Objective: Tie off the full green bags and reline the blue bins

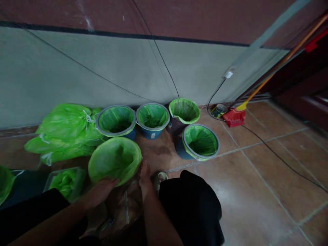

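Observation:
In front of my knees is a trash bin lined with a light green plastic bag (115,164), the bag folded out over its rim. My left hand (106,188) grips the near edge of the liner, with fingers reaching over the rim. At the right side of the same rim, my right hand (144,171) is closed on the liner's edge. The bin's body is mostly hidden under the bag and behind my arms. A clear plastic box (81,177) holding crumpled green bags (64,182) stands left of my left hand.
Along the wall stand a lined bin (99,123), a blue bin (153,133) and a dark bin (176,126); another blue bin (181,150) sits nearer. Filled green bags (66,130) lie at left. A red broom (234,118), a can (219,110) and a cable (276,155) are at right.

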Demonstrator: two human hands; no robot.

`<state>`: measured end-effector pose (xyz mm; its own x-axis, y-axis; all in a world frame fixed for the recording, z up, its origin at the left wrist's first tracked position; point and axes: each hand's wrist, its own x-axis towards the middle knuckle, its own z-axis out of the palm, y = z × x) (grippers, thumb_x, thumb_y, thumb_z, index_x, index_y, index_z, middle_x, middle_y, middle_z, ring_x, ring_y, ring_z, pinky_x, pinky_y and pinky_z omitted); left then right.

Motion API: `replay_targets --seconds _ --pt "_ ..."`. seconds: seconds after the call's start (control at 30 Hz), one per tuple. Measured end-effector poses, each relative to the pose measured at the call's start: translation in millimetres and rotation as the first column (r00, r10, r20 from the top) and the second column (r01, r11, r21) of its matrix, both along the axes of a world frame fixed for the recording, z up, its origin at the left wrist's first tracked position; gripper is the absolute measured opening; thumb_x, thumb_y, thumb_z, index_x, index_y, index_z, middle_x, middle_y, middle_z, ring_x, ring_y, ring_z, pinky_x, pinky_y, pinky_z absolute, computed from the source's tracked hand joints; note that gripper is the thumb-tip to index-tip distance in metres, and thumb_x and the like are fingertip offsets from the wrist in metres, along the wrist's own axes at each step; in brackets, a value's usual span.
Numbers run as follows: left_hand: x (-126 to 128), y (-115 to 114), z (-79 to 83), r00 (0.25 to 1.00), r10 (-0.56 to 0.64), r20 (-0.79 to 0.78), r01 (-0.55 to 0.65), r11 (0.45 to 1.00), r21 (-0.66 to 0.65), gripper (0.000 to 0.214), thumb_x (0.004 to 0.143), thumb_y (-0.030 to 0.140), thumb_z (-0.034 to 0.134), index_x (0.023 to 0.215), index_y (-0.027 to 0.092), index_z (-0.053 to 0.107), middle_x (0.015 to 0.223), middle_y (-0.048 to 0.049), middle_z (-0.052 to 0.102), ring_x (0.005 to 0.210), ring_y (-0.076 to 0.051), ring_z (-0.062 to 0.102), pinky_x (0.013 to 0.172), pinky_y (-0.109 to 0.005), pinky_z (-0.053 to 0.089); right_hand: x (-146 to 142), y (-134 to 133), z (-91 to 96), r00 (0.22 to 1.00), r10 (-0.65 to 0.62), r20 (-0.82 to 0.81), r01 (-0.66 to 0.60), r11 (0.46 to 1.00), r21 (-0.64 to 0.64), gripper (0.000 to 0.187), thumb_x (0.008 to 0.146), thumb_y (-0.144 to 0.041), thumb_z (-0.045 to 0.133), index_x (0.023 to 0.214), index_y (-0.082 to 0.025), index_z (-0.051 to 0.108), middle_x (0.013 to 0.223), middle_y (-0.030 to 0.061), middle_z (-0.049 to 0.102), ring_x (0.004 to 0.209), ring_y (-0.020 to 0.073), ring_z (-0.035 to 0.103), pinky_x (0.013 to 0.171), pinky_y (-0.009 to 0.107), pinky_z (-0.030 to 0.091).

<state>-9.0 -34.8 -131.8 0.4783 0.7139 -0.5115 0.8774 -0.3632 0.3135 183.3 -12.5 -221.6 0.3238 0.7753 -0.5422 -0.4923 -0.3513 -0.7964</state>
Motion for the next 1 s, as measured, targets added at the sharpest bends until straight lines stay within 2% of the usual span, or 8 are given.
replay_targets --seconds 0.13,0.23,0.3,0.43,0.5,0.63,0.87,1.0 --pt "-10 17 11.1 0.998 0.052 0.021 -0.051 0.999 -0.016 0.062 0.073 0.009 0.049 0.132 0.023 0.063 0.141 -0.0094 0.061 0.131 -0.031 0.054 0.114 -0.047 0.036 -1 -7 11.9 0.981 -0.073 -0.18 0.044 0.987 -0.157 0.037 0.094 -0.047 0.04 0.093 -0.022 0.067 0.087 0.0044 0.072 0.084 0.0187 0.067 0.064 0.027 0.051" --pt "25 37 10.5 0.962 0.235 0.136 -0.232 0.972 -0.038 0.065 0.082 0.019 0.042 0.147 0.015 0.045 0.149 -0.0138 0.052 0.132 -0.029 0.053 0.112 -0.042 0.04 0 -12 21.0 0.946 -0.085 -0.314 0.013 0.975 -0.222 0.039 0.097 -0.045 0.035 0.098 -0.023 0.067 0.101 0.0036 0.072 0.086 0.0161 0.068 0.066 0.026 0.052" --pt "55 49 3.4 0.948 0.276 0.156 -0.27 0.961 -0.058 0.065 0.086 0.02 0.037 0.149 0.008 0.037 0.153 -0.0168 0.046 0.137 -0.026 0.048 0.114 -0.038 0.036 0 -14 25.7 0.925 -0.103 -0.365 0.01 0.968 -0.249 0.039 0.097 -0.044 0.033 0.096 -0.023 0.066 0.099 0.0032 0.072 0.083 0.0146 0.068 0.066 0.024 0.051" --pt "92 59 -16.0 0.955 0.27 0.127 -0.259 0.962 -0.09 0.051 0.086 0.016 0.039 0.132 0.004 0.055 0.135 -0.0188 0.063 0.123 -0.024 0.06 0.105 -0.032 0.043 0 -14 29.3 0.919 -0.104 -0.38 -0.005 0.961 -0.275 0.027 0.091 -0.037 0.042 0.083 -0.021 0.062 0.076 0.0006 0.068 0.065 0.0126 0.062 0.058 0.022 0.047" --pt "95 60 -22.4 0.959 0.259 0.114 -0.25 0.964 -0.094 0.038 0.085 0.014 0.039 0.112 0.008 0.066 0.115 -0.0156 0.073 0.107 -0.022 0.066 0.096 -0.029 0.047 -1 -13 27.9 0.934 -0.045 -0.354 -0.034 0.976 -0.213 0.019 0.085 -0.034 0.049 0.077 -0.02 0.059 0.067 -0.002 0.062 0.058 0.0115 0.058 0.054 0.02 0.044" --pt "88 61 -27.7 0.964 0.262 0.049 -0.258 0.963 -0.074 0.027 0.083 0.011 0.043 0.088 0.014 0.07 0.091 -0.0086 0.075 0.089 -0.02 0.068 0.084 -0.029 0.049 -4 -13 21.5 0.959 -0.025 -0.282 -0.016 0.99 -0.141 0.017 0.075 -0.035 0.055 0.067 -0.02 0.054 0.055 -0.0043 0.052 0.049 0.0105 0.05 0.046 0.019 0.037" --pt "87 55 -33.5 0.957 0.29 -0.024 -0.291 0.953 -0.083 0.03 0.078 0.007 0.046 0.092 0.012 0.072 0.098 -0.0117 0.076 0.096 -0.022 0.07 0.087 -0.028 0.049 -8 -12 12.2 0.941 -0.083 -0.329 0.017 0.98 -0.199 0.019 0.075 -0.038 0.057 0.069 -0.02 0.057 0.057 -0.0036 0.054 0.049 0.0108 0.051 0.044 0.019 0.039" --pt "89 56 -27.3 0.923 0.378 -0.063 -0.379 0.925 -0.004 0.043 0.082 0.008 0.042 0.119 0.007 0.064 0.12 -0.0192 0.07 0.114 -0.026 0.065 0.097 -0.032 0.047 -6 -14 6.9 0.983 -0.056 -0.173 0.014 0.973 -0.232 0.021 0.077 -0.037 0.054 0.067 -0.02 0.06 0.058 -0.0004 0.06 0.054 0.0146 0.057 0.048 0.023 0.044"
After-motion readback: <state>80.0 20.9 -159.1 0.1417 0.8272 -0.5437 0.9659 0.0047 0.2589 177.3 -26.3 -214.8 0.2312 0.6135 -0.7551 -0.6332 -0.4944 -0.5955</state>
